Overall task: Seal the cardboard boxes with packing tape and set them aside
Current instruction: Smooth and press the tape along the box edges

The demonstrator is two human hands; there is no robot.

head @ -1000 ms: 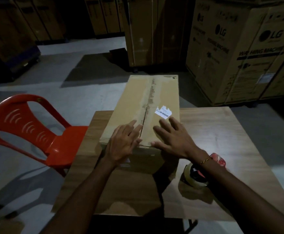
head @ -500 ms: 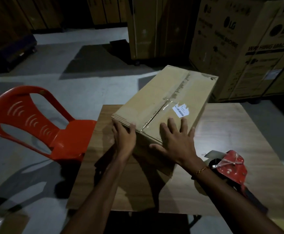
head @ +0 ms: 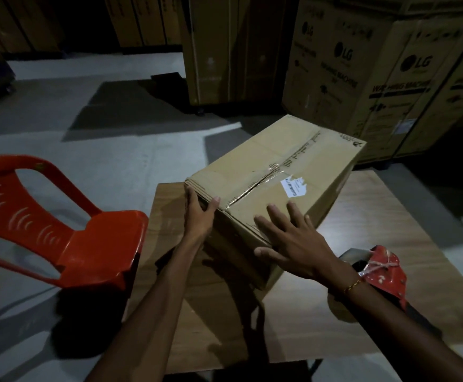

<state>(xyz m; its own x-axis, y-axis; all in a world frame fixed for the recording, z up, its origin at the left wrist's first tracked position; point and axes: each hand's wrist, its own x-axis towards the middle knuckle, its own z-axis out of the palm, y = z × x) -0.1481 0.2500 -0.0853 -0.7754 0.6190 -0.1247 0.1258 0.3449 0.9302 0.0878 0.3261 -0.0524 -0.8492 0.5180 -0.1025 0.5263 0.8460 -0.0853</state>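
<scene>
Cardboard box (head: pixel 277 183) lying askew on desk (head: pixel 390 244), long axis running away rightward; left hand (head: pixel 198 216) gripping near corner, right hand (head: pixel 293 241) pressing flat, fingers straight

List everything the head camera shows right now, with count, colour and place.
cardboard box: one, tan, on the table, turned at an angle, seam taped
white label: one, on the box top
tape dispenser: one, red, on the table behind the right wrist
table: one, wood
chair: one, red plastic, left of the table
large cartons: several, brown, stacked behind
left hand: grips the box's near left corner
right hand: fingers spread, resting on the box's near edge
</scene>
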